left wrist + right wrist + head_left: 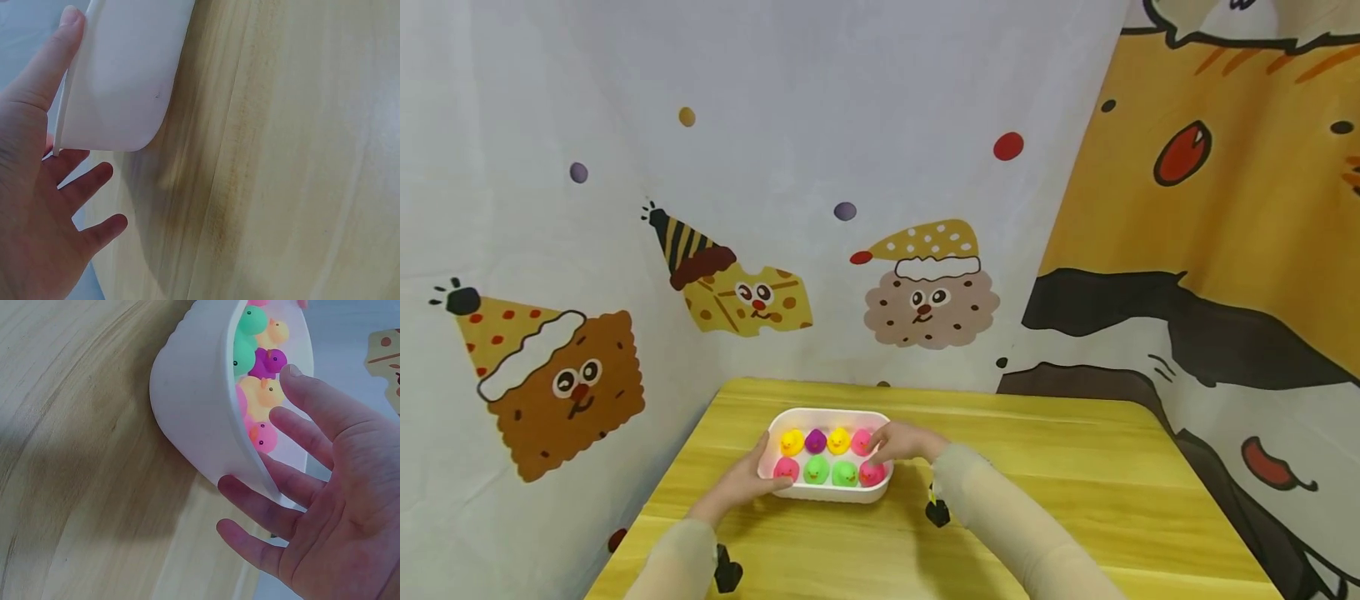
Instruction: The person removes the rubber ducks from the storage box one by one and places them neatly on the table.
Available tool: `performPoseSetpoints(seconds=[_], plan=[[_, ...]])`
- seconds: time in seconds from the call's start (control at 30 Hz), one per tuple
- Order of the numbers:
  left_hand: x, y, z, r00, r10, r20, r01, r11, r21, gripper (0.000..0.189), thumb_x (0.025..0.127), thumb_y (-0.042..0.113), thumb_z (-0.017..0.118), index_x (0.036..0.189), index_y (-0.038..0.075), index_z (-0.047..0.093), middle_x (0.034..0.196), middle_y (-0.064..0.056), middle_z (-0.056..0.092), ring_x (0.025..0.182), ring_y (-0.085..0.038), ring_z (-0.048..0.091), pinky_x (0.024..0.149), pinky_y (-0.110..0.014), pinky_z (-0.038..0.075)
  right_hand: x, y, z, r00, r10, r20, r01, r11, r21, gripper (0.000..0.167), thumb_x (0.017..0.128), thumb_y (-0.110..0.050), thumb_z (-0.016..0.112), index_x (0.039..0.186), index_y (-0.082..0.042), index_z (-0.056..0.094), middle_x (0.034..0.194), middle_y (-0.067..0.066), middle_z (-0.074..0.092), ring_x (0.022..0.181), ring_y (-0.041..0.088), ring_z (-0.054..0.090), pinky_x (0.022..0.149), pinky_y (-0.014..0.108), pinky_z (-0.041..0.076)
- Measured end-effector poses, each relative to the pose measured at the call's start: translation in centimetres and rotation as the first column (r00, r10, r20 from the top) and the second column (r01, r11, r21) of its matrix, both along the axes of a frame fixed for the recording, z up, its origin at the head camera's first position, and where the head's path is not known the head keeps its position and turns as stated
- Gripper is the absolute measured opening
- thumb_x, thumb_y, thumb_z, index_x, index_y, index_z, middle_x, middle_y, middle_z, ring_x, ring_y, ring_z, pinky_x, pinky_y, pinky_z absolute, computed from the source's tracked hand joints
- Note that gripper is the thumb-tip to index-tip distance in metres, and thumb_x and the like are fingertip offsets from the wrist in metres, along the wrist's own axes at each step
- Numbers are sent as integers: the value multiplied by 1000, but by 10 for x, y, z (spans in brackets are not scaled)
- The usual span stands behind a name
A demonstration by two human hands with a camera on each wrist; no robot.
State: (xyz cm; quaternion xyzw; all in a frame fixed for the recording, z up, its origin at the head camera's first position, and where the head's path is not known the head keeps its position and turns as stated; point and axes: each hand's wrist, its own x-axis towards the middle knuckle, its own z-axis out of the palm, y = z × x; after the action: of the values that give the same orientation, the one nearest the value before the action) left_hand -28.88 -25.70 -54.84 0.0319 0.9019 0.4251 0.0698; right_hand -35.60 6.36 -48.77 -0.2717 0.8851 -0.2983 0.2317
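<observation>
A white plastic basin on the table holds several small rubber ducks in two rows. Its back row shows a purple duck between two yellow ones, with a pink duck at the right end. In front are two green ducks with a pink one at either side. My left hand holds the basin's left end, thumb along the front rim. My right hand is at the right end, fingers loosely spread around the rim, thumb and index over the ducks, nothing gripped.
The wooden table extends to the right of the basin and in front of it. Behind the table hangs a pale cloth printed with cartoon snacks. A small black object hangs at the right wrist.
</observation>
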Motion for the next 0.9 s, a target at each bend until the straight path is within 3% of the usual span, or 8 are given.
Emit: performPoseSetpoints(seconds=[0.23, 0.5, 0.9], plan=[[1, 2, 0, 1000, 4, -12, -4, 1000, 2, 113, 78, 42, 80, 154, -1, 8, 154, -27, 24, 135, -45, 33, 108, -61, 26, -1, -5, -7, 1000, -8, -1, 8, 999, 33, 34, 85, -23, 75, 112, -3, 69, 98, 2, 64, 88, 17, 55, 81, 35, 48], [3, 2, 4, 1000, 21, 5, -21, 1000, 2, 113, 78, 42, 80, 154, 0, 7, 154, -27, 22, 135, -46, 33, 107, -63, 27, -3, -10, -6, 999, 17, -33, -15, 997, 70, 34, 84, -22, 76, 109, 1, 71, 86, -1, 62, 77, 14, 53, 71, 29, 48], [4, 2, 3, 1000, 24, 5, -24, 1000, 8, 113, 78, 41, 80, 154, 0, 8, 154, -27, 22, 135, -46, 32, 108, -63, 25, -2, -13, -16, 998, -2, -65, 7, 996, 88, 22, 81, -19, 78, 98, -6, 71, 86, -3, 61, 76, 12, 52, 71, 27, 47]])
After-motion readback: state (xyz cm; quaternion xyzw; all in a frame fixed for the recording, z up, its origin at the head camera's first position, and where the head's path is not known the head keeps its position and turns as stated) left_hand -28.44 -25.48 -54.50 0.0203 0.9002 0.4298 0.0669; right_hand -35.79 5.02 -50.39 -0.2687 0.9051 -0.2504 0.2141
